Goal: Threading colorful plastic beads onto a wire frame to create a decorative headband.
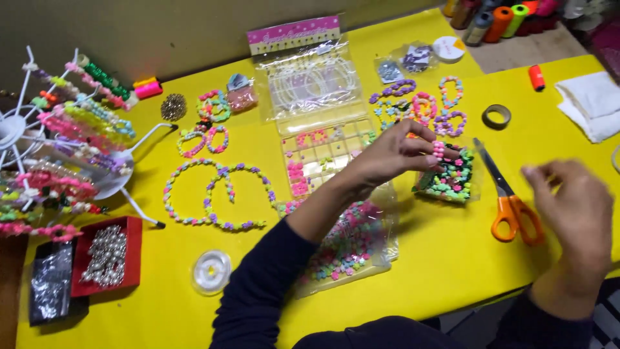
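Meanwhile, left hand [394, 155] pinches pink beads [439, 150] over the bead bag [449, 178]; right hand [571, 207] hovers, fingers loosely curled.

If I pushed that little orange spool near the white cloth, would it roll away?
Probably. The orange spool looks round and lies on its side on the smooth yellow table, so a nudge across it could set it rolling. It seems small and light, so it would likely move easily. The white cloth beside it might stop it that way.

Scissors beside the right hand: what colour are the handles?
Orange handles on the scissors, shown in the head view.
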